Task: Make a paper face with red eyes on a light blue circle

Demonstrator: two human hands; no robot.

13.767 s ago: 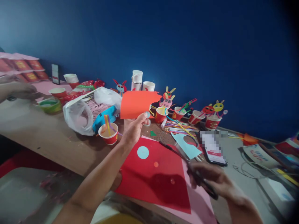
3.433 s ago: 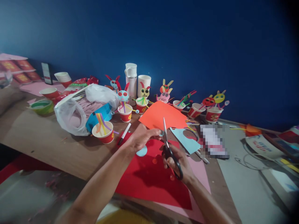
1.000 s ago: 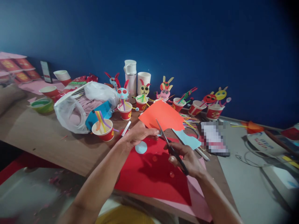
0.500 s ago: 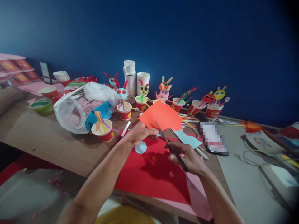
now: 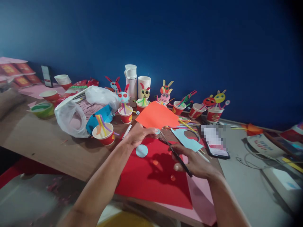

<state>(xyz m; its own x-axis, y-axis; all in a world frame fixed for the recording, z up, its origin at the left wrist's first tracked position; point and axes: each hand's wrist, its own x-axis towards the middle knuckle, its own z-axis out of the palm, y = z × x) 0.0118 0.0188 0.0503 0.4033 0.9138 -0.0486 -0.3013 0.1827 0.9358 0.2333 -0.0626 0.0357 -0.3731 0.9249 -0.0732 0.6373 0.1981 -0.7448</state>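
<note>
My left hand (image 5: 139,136) pinches the near edge of an orange paper sheet (image 5: 157,115), holding it above the table. At the thumb tip shows a small light-blue disc (image 5: 157,131). In my right hand (image 5: 193,160) is a pair of black-handled scissors (image 5: 176,153), the blades pointing up and left toward the orange sheet. Below lies a red sheet (image 5: 151,186) over pink paper (image 5: 202,198). A light-blue paper circle (image 5: 142,151) rests on the red sheet, with two tiny round pieces near it. A cut light-blue sheet (image 5: 186,138) lies beyond the scissors.
Red paper cups (image 5: 125,115) with pipe-cleaner bunny figures stand along the blue wall. A plastic bag (image 5: 71,121) sits at left, near a cup of colored strips (image 5: 104,135). At right lies a phone (image 5: 216,142); another person's hand (image 5: 10,102) shows far left.
The orange sheet and my left hand have moved slightly left and closer. The small light-blue disc at my thumb shows more clearly. The scissors remain in my right hand, near the sheet.
</note>
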